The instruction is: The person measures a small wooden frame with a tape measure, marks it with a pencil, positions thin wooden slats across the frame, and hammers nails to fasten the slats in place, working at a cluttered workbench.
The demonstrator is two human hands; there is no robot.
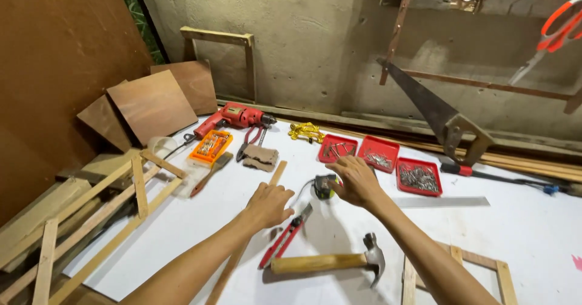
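Head view: two bare arms reach out over a white worktop [521, 232] set against a rough wall.
Tape measure [325, 187]: small, dark with yellow, lying on the worktop under the tips of the right hand, just in front of the red trays.
Right hand [357, 180]: palm down, fingers loosely spread and slightly curled above the tape measure; whether they touch it cannot be told.
Left hand [268, 205]: fingers curled together, thumb out, closed on nothing visible, just beside a thin wooden strip [277, 173].
Red-handled pliers [285, 237]: flat on the worktop between the two forearms.
Hammer [330, 261]: wooden handle, steel claw head, lying just in front of the pliers.
Red trays [379, 153]: three in a row behind the right hand, holding nails and screws.
Steel ruler [442, 202]: flat, right of the right hand.
Red drill [233, 117]: near the wall, well apart from the hands.
Handsaw [433, 111]: leaning against the wall at the right.
Wooden frames [139, 184]: stacked at the left edge.
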